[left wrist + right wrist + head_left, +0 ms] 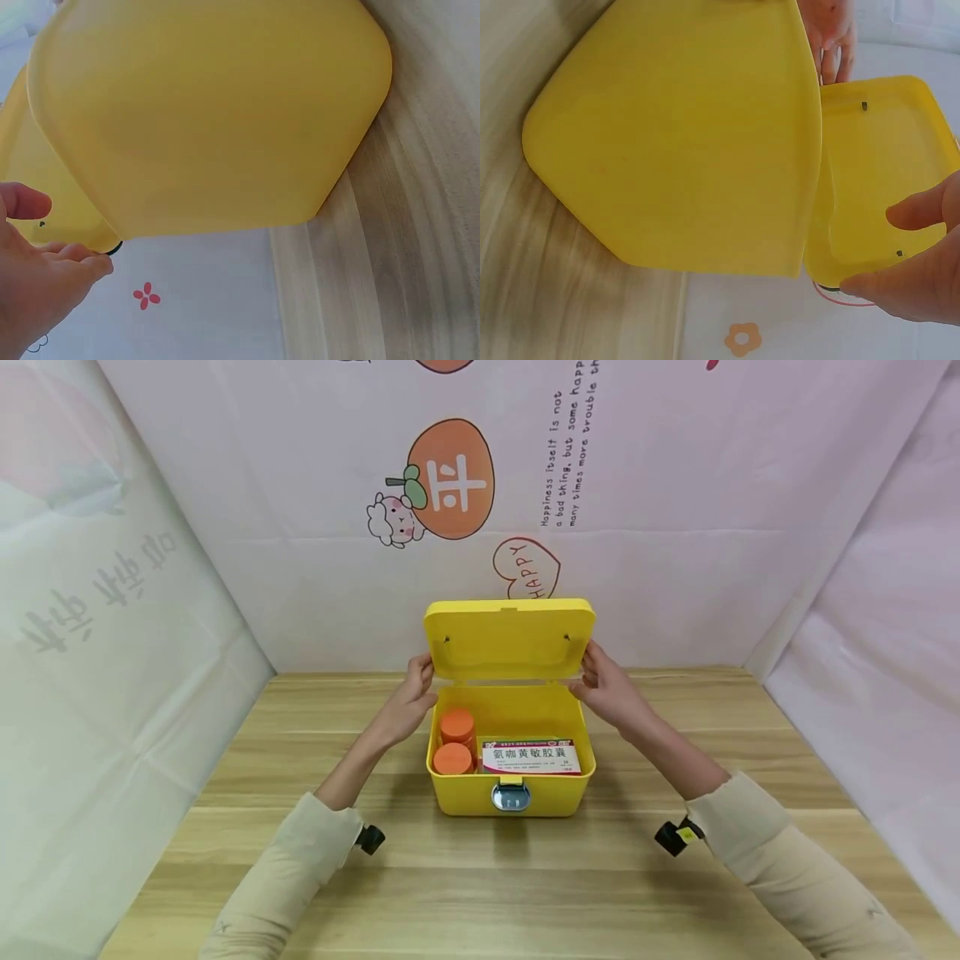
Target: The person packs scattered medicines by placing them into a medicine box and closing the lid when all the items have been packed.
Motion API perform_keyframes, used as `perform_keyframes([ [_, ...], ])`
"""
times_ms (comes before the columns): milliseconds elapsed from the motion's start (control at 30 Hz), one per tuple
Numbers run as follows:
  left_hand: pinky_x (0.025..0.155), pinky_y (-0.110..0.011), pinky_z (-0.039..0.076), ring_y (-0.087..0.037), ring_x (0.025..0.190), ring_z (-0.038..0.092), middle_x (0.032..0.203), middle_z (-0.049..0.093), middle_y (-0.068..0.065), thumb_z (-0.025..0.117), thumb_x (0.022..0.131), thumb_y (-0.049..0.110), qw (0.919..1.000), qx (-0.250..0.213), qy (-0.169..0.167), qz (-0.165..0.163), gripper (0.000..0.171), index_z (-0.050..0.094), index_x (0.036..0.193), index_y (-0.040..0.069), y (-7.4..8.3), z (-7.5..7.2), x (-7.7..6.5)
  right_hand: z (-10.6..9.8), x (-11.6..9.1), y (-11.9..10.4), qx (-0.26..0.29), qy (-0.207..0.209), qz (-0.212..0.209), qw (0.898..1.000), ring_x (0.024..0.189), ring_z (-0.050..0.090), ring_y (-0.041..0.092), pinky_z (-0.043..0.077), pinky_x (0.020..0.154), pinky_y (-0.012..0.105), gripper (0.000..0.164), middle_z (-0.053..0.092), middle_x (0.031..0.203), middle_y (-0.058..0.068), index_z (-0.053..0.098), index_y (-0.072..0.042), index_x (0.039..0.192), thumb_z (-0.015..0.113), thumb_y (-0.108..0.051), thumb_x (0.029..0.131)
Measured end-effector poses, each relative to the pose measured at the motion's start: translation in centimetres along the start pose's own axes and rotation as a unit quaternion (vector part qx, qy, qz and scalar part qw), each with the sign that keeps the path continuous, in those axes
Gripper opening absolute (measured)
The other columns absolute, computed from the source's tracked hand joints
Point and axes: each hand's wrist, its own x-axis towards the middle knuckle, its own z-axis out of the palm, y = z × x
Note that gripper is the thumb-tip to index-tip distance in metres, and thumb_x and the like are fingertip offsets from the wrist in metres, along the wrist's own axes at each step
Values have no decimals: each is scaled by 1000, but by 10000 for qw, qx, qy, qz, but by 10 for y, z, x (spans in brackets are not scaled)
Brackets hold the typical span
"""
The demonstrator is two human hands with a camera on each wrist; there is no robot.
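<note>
A yellow plastic medicine box stands on the table with its hinged lid raised upright at the back. My left hand holds the lid's left edge near the hinge, fingers behind it. At the opposite edge, my right hand holds the lid the same way; its thumb shows before the lid's inner face. Inside the box, two orange-capped bottles stand on the left. A white medicine carton with Chinese print lies on the right. A metal latch hangs on the front wall.
The box sits toward the back of a wood-grain table. Behind it rises a white printed cloth, with more white cloth at both sides. Black wrist devices show at the sleeves.
</note>
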Motion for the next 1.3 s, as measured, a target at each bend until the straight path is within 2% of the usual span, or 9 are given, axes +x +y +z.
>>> perform_keyframes([
  [200, 126, -51, 12, -32, 156, 9, 166, 7, -23, 34, 100, 1, 9999, 45, 6, 130, 61, 7, 155, -3, 1, 1, -7, -1, -10, 1, -255, 66, -126, 9996, 154, 20, 35, 22, 121, 59, 75, 19, 167, 12, 8, -16, 162, 48, -3, 100],
  [500, 126, -52, 12, -35, 155, 9, 166, 6, -24, 34, 100, 1, 9999, 52, -38, 143, 60, 9, 154, -5, 3, 2, -14, 3, -16, 9, -375, 170, -440, 9982, 154, 20, 33, 25, 122, 55, 76, 18, 166, 12, 10, -15, 162, 45, 3, 97],
  [600, 125, -55, 13, -37, 155, 10, 166, 7, -25, 33, 100, 9, 9997, -2, -111, 228, 61, 9, 155, -5, 1, 1, -17, 5, -20, 11, -482, 217, -460, 9975, 153, 23, 34, 27, 120, 55, 76, 20, 166, 15, 11, -13, 161, 45, 4, 96],
  [767, 124, -60, 13, -42, 154, 11, 164, 10, -28, 30, 105, 27, 9984, -117, -229, 496, 63, 9, 155, -4, -4, -1, -23, 7, -25, 14, -362, 188, -463, 9981, 153, 21, 35, 26, 121, 55, 77, 17, 166, 16, 8, -12, 161, 41, 6, 94],
  [1000, 124, -60, 12, -45, 152, 13, 163, 11, -31, 25, 105, 30, 9975, -132, -246, 642, 63, 10, 154, -7, -10, 1, -28, 14, -34, 18, -376, 318, -701, 9963, 153, 21, 32, 24, 121, 56, 81, 17, 167, 9, 10, -21, 162, 39, 9, 92],
  [1167, 122, -63, 12, -44, 153, 11, 165, 10, -27, 23, 108, 37, 9954, -162, -300, 900, 64, 10, 156, -3, -15, 3, -31, 19, -44, 21, -682, 432, -518, 9954, 151, 23, 38, 26, 120, 57, 79, 17, 165, 16, 7, -15, 162, 40, 5, 93],
  [1300, 121, -66, 14, -42, 154, 12, 166, 10, -23, 21, 109, 41, 9942, -161, -288, 1020, 65, 9, 158, 1, -18, 5, -34, 20, -47, 25, -697, 422, -501, 9954, 151, 22, 39, 25, 120, 57, 78, 15, 166, 16, 5, -16, 161, 39, 4, 95],
])
